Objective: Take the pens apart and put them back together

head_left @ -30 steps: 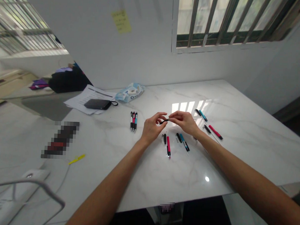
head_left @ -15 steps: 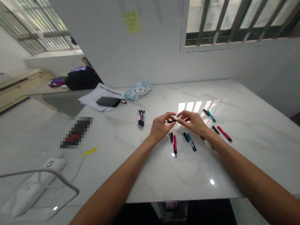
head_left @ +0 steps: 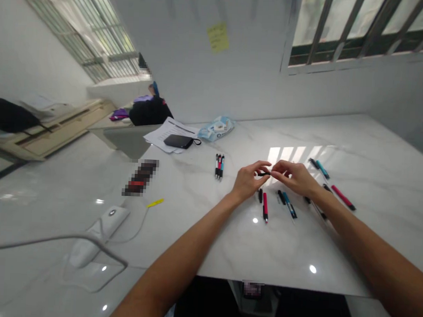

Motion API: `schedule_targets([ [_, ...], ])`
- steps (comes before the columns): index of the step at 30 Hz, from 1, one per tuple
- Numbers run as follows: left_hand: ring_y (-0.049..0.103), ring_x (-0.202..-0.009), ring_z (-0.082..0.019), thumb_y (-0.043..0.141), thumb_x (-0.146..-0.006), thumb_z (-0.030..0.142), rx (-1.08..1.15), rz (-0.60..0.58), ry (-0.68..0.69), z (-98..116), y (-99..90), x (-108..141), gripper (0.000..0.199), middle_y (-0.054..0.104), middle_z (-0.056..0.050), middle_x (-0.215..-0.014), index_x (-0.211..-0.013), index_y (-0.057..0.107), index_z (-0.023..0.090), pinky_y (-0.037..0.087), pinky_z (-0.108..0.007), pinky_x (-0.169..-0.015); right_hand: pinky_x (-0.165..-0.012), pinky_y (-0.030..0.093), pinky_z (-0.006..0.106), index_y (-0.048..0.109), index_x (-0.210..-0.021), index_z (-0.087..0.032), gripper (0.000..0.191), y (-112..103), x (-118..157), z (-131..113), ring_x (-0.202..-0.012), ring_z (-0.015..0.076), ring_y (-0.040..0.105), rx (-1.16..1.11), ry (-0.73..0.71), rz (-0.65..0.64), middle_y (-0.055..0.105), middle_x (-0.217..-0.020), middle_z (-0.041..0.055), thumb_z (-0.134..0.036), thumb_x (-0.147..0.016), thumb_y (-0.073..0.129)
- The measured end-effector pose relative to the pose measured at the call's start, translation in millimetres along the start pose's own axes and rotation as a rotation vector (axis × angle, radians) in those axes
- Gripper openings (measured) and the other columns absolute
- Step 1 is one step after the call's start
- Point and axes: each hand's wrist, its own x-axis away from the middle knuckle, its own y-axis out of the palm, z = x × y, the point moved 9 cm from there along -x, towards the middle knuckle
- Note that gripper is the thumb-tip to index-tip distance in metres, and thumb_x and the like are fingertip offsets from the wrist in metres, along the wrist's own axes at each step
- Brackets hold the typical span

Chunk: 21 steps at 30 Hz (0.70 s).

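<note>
A small black pen part (head_left: 263, 174) is pinched in my left hand (head_left: 247, 181). Touching its right end are the closed fingertips of my right hand (head_left: 295, 176). Below my hands lie a red pen barrel (head_left: 265, 206), a short black piece (head_left: 260, 195) and a blue pen barrel (head_left: 290, 205). More pen parts lie around my right forearm, among them a red barrel (head_left: 343, 197) and a blue barrel (head_left: 322, 169). Left of my hands, three pens (head_left: 219, 167) lie side by side.
On the marble table (head_left: 181, 213) are papers (head_left: 167, 128), a black pouch (head_left: 177, 141), a blue packet (head_left: 216, 128), a white power strip (head_left: 99, 235) and a yellow-tagged cable (head_left: 155, 203). A grey curved frame (head_left: 89, 237) crosses the lower left.
The view has swung left, so the table items appear further right. My right fingertips have come against the end of the black part, and the gap between my hands is smaller.
</note>
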Motion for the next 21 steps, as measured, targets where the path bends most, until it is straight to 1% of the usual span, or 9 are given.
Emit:
schedule_targets([
  [5, 0.076, -0.089, -0.018, 0.080, -0.094, 0.029, 0.077, 0.020, -0.019, 1, -4.8, -6, 0.031, 0.085, -0.002, -0.100, -0.124, 0.076, 0.024, 0.056, -0.032, -0.086, -0.069, 0.049, 0.030, 0.072, -0.078, -0.022, 0.044, 1, -7, -2, -0.065, 0.0162, 0.066, 0.052, 0.023, -0.032, 0.076, -0.072, 0.0036, -0.052, -0.107, 0.057],
  [9, 0.077, -0.089, -0.019, 0.081, -0.092, 0.033, 0.129, 0.046, -0.019, 4, -6.7, -9, 0.027, 0.084, -0.003, -0.097, -0.118, 0.080, 0.025, 0.056, -0.033, -0.087, -0.067, 0.046, 0.028, 0.069, -0.071, -0.021, 0.052, 1, -9, 1, -0.059, 0.0142, 0.061, 0.038, 0.077, -0.005, 0.072, -0.065, 0.0019, -0.054, -0.108, 0.053],
  [11, 0.078, -0.090, -0.020, 0.084, -0.088, 0.035, 0.235, 0.071, -0.064, 0, -6.3, -11, 0.030, 0.084, -0.005, -0.097, -0.115, 0.079, 0.023, 0.058, -0.034, -0.087, -0.067, 0.047, 0.029, 0.068, -0.069, -0.021, 0.057, 2, -9, 0, -0.059, 0.0145, 0.061, 0.001, 0.095, 0.024, 0.071, -0.063, 0.0015, -0.057, -0.109, 0.051],
  [14, 0.079, -0.090, -0.021, 0.092, -0.078, 0.037, 0.515, 0.127, -0.184, -16, -3.9, -13, 0.039, 0.085, -0.007, -0.097, -0.109, 0.076, 0.020, 0.060, -0.034, -0.086, -0.071, 0.050, 0.030, 0.068, -0.069, -0.022, 0.061, 2, -10, -3, -0.063, 0.0166, 0.066, -0.042, 0.101, 0.023, 0.072, -0.064, 0.0021, -0.060, -0.111, 0.046],
  [16, 0.079, -0.093, -0.021, 0.096, -0.071, 0.036, 0.668, 0.212, -0.272, -31, -6.0, -14, 0.044, 0.085, -0.008, -0.099, -0.105, 0.073, 0.020, 0.060, -0.034, -0.089, -0.076, 0.054, 0.032, 0.073, -0.077, -0.023, 0.056, -10, -10, -2, -0.072, 0.0186, 0.070, -0.009, 0.082, 0.038, 0.077, -0.075, 0.0035, -0.060, -0.110, 0.048],
  [18, 0.077, -0.089, -0.020, 0.099, -0.065, 0.036, 0.739, 0.263, -0.347, -46, -8.2, -16, 0.047, 0.085, -0.008, -0.098, -0.100, 0.073, 0.019, 0.059, -0.032, -0.086, -0.082, 0.057, 0.035, 0.078, -0.097, -0.024, 0.039, -36, -9, 4, -0.086, 0.0216, 0.074, 0.075, 0.067, 0.102, 0.082, -0.093, 0.0054, -0.056, -0.107, 0.057],
  [19, 0.076, -0.086, -0.018, 0.099, -0.065, 0.037, 0.756, 0.283, -0.377, -52, -10.1, -17, 0.046, 0.084, -0.008, -0.097, -0.098, 0.073, 0.019, 0.058, -0.031, -0.083, -0.084, 0.059, 0.037, 0.078, -0.109, -0.025, 0.031, -51, -8, 9, -0.095, 0.0236, 0.076, 0.121, 0.072, 0.130, 0.083, -0.103, 0.0065, -0.052, -0.103, 0.064],
  [20, 0.074, -0.083, -0.017, 0.097, -0.068, 0.040, 0.774, 0.318, -0.407, -58, -13.5, -17, 0.044, 0.083, -0.007, -0.094, -0.098, 0.073, 0.018, 0.057, -0.029, -0.080, -0.087, 0.060, 0.039, 0.076, -0.120, -0.026, 0.030, -66, -7, 14, -0.104, 0.0260, 0.076, 0.182, 0.067, 0.134, 0.083, -0.112, 0.0079, -0.047, -0.099, 0.070],
  [21, 0.073, -0.079, -0.015, 0.094, -0.074, 0.043, 0.788, 0.353, -0.437, -64, -17.3, -17, 0.040, 0.082, -0.007, -0.092, -0.097, 0.073, 0.018, 0.055, -0.027, -0.076, -0.091, 0.061, 0.043, 0.075, -0.127, -0.026, 0.036, -79, -7, 19, -0.110, 0.0283, 0.075, 0.250, 0.060, 0.120, 0.082, -0.119, 0.0092, -0.042, -0.095, 0.073],
])
